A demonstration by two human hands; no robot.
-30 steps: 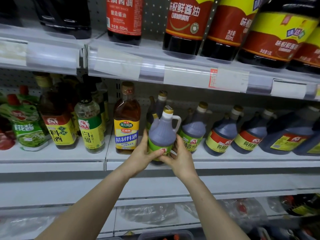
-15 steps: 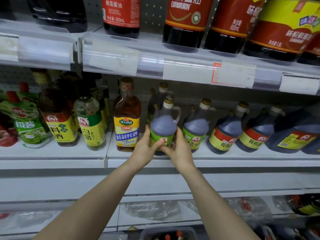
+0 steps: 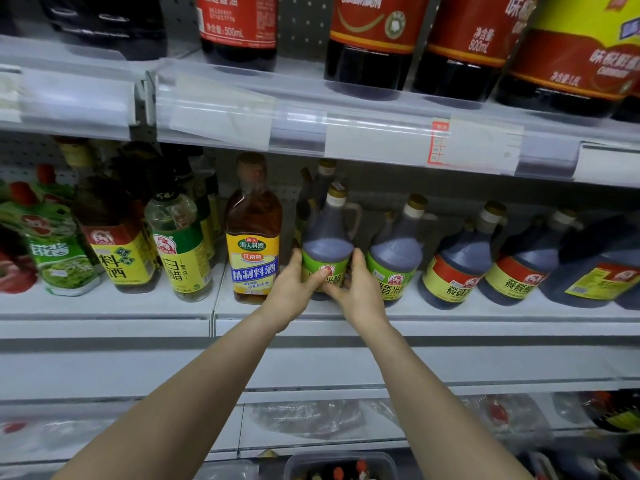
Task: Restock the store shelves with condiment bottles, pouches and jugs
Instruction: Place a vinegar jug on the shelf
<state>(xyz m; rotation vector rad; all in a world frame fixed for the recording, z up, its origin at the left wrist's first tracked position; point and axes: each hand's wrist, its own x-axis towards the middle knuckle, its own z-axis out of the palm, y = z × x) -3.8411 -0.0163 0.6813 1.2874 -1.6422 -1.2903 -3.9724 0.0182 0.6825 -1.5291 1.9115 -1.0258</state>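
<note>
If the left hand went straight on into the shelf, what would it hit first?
Probably the dark bottle behind the green-label jug the left hand grips; depth is unclear.

My left hand (image 3: 290, 289) and right hand (image 3: 361, 293) are bare; my left forearm (image 3: 194, 393) and right forearm (image 3: 427, 393) are bare and slim.

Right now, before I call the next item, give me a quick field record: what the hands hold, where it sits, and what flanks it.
left hand: grips the left side of the dark jug, at its green label
right hand: grips the jug's right side
jug pose: upright, yellow cap on, handle to the right
place: front of the middle shelf; base seems down, partly hidden by the hands
left of it: amber bottle, apart
right of it: second green-label jug, close beside
</note>
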